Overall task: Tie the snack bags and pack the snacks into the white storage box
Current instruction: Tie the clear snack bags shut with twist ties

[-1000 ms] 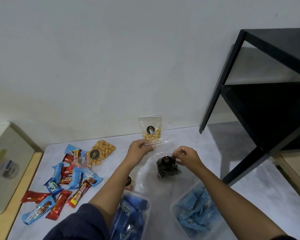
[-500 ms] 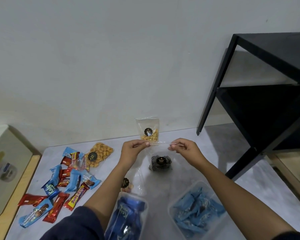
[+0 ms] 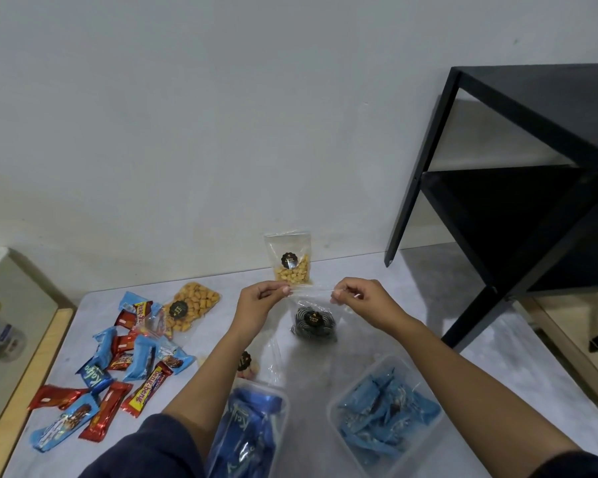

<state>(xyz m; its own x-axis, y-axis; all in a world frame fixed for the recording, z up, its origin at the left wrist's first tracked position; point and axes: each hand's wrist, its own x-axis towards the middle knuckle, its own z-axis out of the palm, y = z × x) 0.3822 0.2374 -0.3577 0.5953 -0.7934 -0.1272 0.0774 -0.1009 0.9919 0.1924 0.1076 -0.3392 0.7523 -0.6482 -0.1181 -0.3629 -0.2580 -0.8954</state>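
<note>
Snack bag (image 3: 313, 322), top pinched between left hand (image 3: 258, 301), right hand (image 3: 361, 300)

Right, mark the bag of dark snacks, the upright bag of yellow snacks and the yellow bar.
bag of dark snacks (image 3: 314, 320), head view, on its round black label.
upright bag of yellow snacks (image 3: 291, 272), head view, on the snacks at its bottom.
yellow bar (image 3: 150, 388), head view, middle of its wrapper.
</note>
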